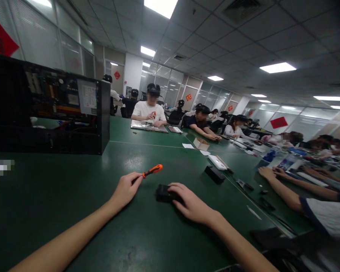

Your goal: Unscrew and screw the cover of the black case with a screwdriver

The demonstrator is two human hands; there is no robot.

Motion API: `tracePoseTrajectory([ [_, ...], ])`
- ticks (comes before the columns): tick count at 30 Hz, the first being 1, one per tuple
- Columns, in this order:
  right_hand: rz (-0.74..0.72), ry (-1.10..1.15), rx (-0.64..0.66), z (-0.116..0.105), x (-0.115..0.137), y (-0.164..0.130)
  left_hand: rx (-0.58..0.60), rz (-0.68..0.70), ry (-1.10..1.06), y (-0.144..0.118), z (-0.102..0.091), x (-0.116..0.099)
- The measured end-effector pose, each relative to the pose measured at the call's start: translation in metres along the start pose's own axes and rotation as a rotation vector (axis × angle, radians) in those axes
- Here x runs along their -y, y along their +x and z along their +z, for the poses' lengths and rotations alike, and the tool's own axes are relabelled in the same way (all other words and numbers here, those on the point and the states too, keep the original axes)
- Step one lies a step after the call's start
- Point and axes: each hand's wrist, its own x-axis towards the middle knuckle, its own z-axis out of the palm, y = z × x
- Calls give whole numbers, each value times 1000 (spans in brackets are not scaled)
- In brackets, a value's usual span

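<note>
My left hand (128, 189) is closed around the shaft end of a screwdriver (154, 170). Its orange and black handle points away to the right, just above the table. Beside it, my right hand (188, 202) grips a small black box-shaped object (163, 193) that rests on the green table (136, 238). The fingers lie over its right end and hide part of it. What kind of object it is cannot be made out. The two hands are a short way apart.
An open computer case (103, 113) stands at the left. To the right lie a black block (214, 174), a white device (217, 162) and a small cardboard box (201, 144). A co-worker's arm (283, 189) reaches in from the right. Another person (149, 111) sits across the table.
</note>
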Motion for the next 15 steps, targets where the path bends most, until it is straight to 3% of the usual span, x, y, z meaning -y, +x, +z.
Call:
tracePoseTrajectory([
  [3, -166, 164, 3, 24, 12, 61, -89, -81, -86, -3, -7, 1],
  [6, -162, 300, -110, 54, 20, 95, -111, -73, -92, -6, -15, 4],
  [10, -48, 584, -213, 78, 24, 98, -78, -45, -34, -7, -20, 3],
  [15, 127, 890, -353, 82, 15, 91, 4, 25, 118, -9, -18, -5],
])
